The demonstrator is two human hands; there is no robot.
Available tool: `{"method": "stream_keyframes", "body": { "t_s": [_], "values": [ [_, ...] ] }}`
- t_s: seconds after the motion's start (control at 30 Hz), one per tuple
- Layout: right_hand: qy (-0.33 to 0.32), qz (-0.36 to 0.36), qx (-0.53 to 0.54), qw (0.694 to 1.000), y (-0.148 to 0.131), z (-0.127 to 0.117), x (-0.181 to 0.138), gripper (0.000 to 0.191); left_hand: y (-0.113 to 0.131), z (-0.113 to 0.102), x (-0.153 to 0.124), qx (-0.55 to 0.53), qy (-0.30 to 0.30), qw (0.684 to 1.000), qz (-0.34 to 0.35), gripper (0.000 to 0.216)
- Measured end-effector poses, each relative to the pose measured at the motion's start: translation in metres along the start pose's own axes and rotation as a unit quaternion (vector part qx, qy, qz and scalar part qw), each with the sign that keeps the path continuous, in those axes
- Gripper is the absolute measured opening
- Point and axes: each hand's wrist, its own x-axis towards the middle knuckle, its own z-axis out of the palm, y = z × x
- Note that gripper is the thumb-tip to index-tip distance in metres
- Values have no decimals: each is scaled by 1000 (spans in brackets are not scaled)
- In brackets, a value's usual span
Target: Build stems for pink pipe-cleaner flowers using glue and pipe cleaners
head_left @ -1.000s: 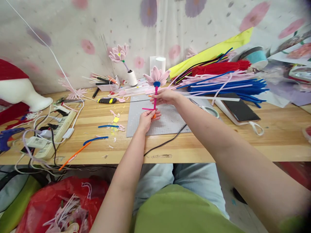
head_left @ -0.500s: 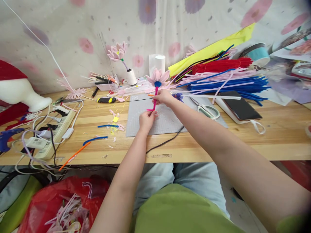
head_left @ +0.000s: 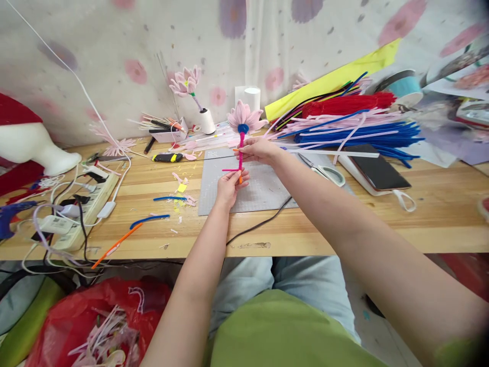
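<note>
Upright above the grey cutting mat [head_left: 214, 196] is a pipe cleaner flower [head_left: 244, 118] with pale pink petals and a blue base. Its stem is wrapped in a magenta pipe cleaner [head_left: 241, 159], whose loose end sticks out to the left. Orange shows at the stem's lower tip. My left hand [head_left: 229, 187] pinches the bottom of the stem, some fingers spread to the right. Higher up, the fingers of my right hand [head_left: 256, 149] close on the stem below the blue base. Green-handled scissors [head_left: 330, 176] lie right of my right hand.
Bundles of blue pipe cleaners [head_left: 359, 133] and a black phone [head_left: 376, 168] lie at the right. Another pink flower [head_left: 185, 81] stands in a white spool [head_left: 207, 122]. A power strip [head_left: 87, 214] with tangled cables is at the left. A black cable [head_left: 263, 223] crosses the front edge.
The flower has shifted slightly left and its bloom tilts differently. The magenta loose end now sits higher and points left; the orange tip shows below it. My left hand's fingers have loosened somewhat.
</note>
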Motion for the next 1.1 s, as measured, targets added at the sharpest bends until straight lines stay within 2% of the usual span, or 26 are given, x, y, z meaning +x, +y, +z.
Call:
{"method": "stream_keyframes", "body": {
  "t_s": [0.3,0.6,0.8,0.9,0.97,1.1],
  "values": [
    [102,13,-67,992,-8,14,-6,23,-9,3,1,53,38,996,63,17],
    [169,22,-165,971,-2,19,2,24,-16,0,1,203,64,971,107,14],
    [191,-10,-218,957,7,17,13,25,-18,1,1,177,21,980,91,21],
    [181,5,-194,964,9,16,10,23,-17,1,3,156,33,985,65,12],
    [152,11,-139,978,10,14,5,18,-15,1,4,126,42,990,36,10],
    [11,-9,18,1000,11,5,-7,6,-6,-1,4,24,45,999,-6,11]
  ]
}}
